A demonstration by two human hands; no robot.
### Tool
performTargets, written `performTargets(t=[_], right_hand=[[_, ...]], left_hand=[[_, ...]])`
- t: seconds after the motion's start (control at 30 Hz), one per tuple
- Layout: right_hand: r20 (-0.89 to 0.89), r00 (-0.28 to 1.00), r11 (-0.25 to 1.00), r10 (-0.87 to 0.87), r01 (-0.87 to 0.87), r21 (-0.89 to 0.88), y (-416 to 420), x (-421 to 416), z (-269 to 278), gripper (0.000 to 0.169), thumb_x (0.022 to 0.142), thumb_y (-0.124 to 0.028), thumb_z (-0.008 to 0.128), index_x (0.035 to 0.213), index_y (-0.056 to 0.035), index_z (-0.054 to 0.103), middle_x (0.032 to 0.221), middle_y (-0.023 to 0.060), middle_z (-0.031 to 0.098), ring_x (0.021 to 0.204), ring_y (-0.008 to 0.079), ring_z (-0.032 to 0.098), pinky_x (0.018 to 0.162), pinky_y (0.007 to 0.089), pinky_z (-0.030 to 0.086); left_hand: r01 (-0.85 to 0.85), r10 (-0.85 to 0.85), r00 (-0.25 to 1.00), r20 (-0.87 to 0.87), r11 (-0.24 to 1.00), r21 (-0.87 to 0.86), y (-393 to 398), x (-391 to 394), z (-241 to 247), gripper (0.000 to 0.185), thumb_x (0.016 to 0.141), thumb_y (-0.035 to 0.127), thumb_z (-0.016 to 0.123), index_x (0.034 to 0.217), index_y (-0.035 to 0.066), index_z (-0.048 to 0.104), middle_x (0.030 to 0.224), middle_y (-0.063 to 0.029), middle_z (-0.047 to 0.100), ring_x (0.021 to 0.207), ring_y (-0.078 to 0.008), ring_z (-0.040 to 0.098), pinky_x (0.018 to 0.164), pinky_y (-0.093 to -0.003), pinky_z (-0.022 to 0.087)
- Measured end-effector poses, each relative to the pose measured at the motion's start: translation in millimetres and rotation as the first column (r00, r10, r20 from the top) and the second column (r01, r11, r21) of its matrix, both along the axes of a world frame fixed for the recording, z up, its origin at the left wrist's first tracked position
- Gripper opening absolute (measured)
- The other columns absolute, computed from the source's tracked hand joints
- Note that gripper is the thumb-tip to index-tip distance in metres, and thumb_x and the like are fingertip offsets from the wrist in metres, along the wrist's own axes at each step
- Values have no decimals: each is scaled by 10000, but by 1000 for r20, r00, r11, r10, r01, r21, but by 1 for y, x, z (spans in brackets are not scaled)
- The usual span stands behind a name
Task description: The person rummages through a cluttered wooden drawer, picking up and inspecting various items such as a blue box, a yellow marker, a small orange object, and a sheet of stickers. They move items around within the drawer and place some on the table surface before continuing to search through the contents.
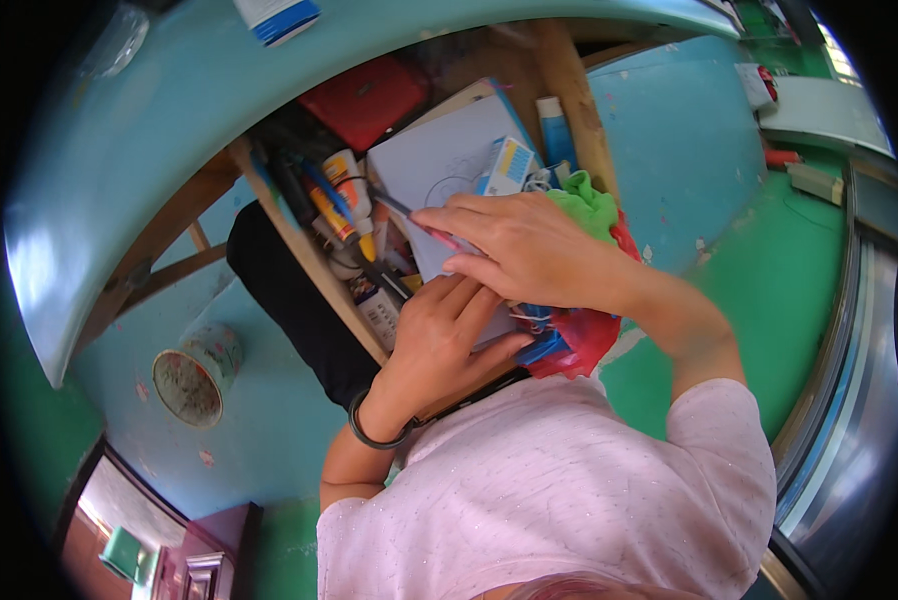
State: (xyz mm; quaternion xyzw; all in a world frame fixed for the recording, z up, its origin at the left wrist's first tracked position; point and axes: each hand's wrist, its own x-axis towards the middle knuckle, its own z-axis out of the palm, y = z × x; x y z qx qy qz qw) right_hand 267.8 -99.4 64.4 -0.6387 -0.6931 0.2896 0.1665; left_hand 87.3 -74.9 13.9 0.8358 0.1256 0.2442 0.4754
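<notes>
An open wooden drawer (pixel 314 285) full of small things lies before me. Over its front part is my left hand (pixel 449 319), with a dark bangle at the wrist; its thumb stands apart and its fingertips reach beneath my right hand. My right hand (pixel 520 244) lies palm down over white paper (pixel 441 161) bearing a faint drawing. A slim grey and pink stick (pixel 395 202), perhaps a pen, runs under its index fingertip toward the thumb. Whether the fingers grip it cannot be told. Beside the right wrist sit a green cloth (pixel 588 202) and red plastic (pixel 588 341).
In the drawer are a glue bottle (pixel 346 180) with a yellow tip, a blue and white carton (pixel 507 166), a blue tube (pixel 558 135) and a red case (pixel 370 97). The light-blue tabletop (pixel 194 112) overhangs its back. A bin (pixel 194 382) stands on the floor at left.
</notes>
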Motion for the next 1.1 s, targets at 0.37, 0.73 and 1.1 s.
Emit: performTargets(t=[0.37, 0.73, 1.1], right_hand=[[197, 971, 988, 133, -147, 54, 17, 17, -9, 342, 890, -310, 703, 1127, -64, 698, 895, 153, 733, 835, 347, 708, 706, 439, 567], [305, 868, 904, -393, 425, -45, 36, 91, -40, 697, 785, -497, 769, 1308, -58, 628, 1048, 212, 726, 975, 377, 703, 859, 458, 558], [-98, 840, 844, -534, 536, -7, 29, 119, -59, 528, 760, -349, 823, 1139, -14, 671, 1015, 202, 730, 923, 390, 701, 828, 421, 547]], left_hand=[[35, -36, 997, -63, 999, -17, -9, 8, 1, 496, 736, 270, 861, 1128, 37, 666, 952, -124, 711, 815, -333, 682, 723, -407, 536], [41, -41, 998, 49, 999, -9, 1, 12, 11, 429, 719, 174, 855, 1095, 64, 680, 922, -90, 709, 826, -313, 677, 740, -397, 542], [-57, 59, 998, -24, 997, 48, 2, 7, -3, 382, 727, 142, 833, 1067, 58, 679, 940, -101, 712, 866, -311, 683, 747, -394, 540]])
